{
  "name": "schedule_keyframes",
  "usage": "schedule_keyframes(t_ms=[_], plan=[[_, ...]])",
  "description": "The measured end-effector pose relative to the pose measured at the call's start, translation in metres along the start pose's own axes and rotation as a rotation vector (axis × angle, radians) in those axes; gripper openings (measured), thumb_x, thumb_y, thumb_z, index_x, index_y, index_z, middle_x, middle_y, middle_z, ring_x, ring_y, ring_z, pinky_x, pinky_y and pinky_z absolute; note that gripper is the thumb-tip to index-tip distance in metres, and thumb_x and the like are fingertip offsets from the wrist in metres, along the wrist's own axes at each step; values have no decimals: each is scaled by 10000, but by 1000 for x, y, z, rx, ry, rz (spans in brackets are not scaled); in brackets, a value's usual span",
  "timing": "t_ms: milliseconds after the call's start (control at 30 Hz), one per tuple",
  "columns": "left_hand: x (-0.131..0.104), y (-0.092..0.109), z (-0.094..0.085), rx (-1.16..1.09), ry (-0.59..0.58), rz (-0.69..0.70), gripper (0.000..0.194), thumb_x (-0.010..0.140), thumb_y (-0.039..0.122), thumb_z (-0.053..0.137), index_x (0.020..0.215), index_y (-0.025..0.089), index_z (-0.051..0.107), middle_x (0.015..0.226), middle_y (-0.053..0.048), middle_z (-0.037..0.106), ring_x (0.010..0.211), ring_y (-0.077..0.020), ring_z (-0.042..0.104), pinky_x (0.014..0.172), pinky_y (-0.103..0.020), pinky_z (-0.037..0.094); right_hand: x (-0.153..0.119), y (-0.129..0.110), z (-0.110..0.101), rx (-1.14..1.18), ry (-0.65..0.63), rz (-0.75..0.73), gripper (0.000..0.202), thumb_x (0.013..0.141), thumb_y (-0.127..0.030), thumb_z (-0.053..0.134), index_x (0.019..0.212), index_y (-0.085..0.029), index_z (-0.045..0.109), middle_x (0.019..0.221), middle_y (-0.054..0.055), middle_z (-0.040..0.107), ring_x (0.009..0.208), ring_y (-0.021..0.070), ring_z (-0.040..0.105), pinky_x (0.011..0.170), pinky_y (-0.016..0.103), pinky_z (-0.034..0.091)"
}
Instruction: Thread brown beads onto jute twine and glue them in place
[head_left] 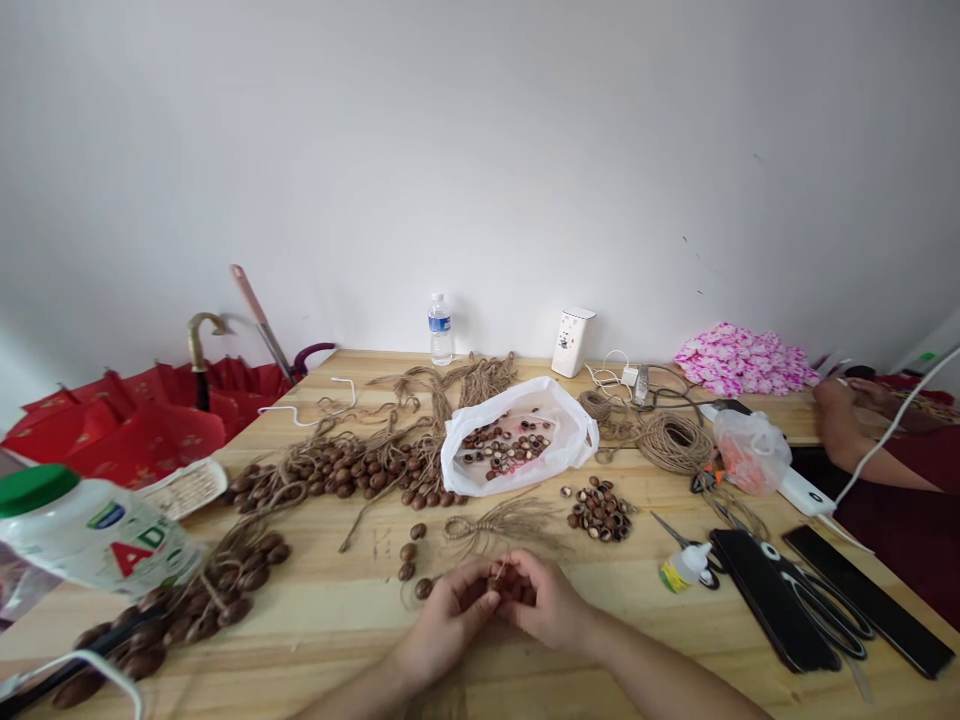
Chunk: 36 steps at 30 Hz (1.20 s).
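Note:
Near the table's front edge, my left hand (pixel 454 612) and my right hand (pixel 553 603) meet, fingers pinched together. Between the fingertips shows part of a brown nut shell (pixel 498 578), held by both hands; a thin strand seems to rise from it. The fingers hide most of the shell. Just beyond lies a bundle of thin twine strands (pixel 501 522). Several whole brown nuts (pixel 407 552) stand in a short row left of my left hand. A pile of half nut shells (pixel 600 512) sits to the right, beyond my right hand.
A white plastic bag (pixel 517 484) holds more shells. Nuts on twine (pixel 352 468) spread left, beside a white jar (pixel 112 540). At right are a glue bottle (pixel 679 572), scissors (pixel 821 605), a black phone (pixel 772 600) and a twine coil (pixel 675 443). Another person's arm (pixel 862 440) rests far right.

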<state>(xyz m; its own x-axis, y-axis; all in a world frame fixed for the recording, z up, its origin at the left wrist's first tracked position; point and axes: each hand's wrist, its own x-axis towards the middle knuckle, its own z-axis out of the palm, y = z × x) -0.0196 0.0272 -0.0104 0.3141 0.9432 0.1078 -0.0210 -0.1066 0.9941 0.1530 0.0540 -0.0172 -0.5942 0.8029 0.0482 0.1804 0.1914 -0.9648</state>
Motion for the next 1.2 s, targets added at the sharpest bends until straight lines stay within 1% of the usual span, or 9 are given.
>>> schedule_keyframes(t_ms=[433, 833, 1200], plan=[[0, 1, 0, 20, -7, 5, 232, 800, 336, 576, 959, 186, 656, 926, -69, 653, 903, -218, 588, 846, -342, 452, 0, -3, 0, 5, -5, 0, 299, 761, -308, 643, 999, -167, 530, 777, 3, 585, 622, 101, 518, 557, 211, 410], [0, -1, 1, 33, -6, 17, 220, 798, 335, 577, 942, 188, 654, 916, -68, 646, 894, -217, 585, 839, -337, 450, 0, -4, 0, 2, -3, 3, 279, 755, -240, 637, 999, -160, 528, 783, 9, 585, 620, 99, 506, 558, 212, 400], [0, 0, 1, 31, -1, 16, 245, 797, 344, 579, 971, 193, 660, 916, -64, 651, 891, -214, 587, 836, -331, 452, 0, -2, 1, -18, 7, 5, 294, 761, -290, 649, 1000, -161, 539, 774, 9, 591, 628, 106, 520, 556, 212, 412]])
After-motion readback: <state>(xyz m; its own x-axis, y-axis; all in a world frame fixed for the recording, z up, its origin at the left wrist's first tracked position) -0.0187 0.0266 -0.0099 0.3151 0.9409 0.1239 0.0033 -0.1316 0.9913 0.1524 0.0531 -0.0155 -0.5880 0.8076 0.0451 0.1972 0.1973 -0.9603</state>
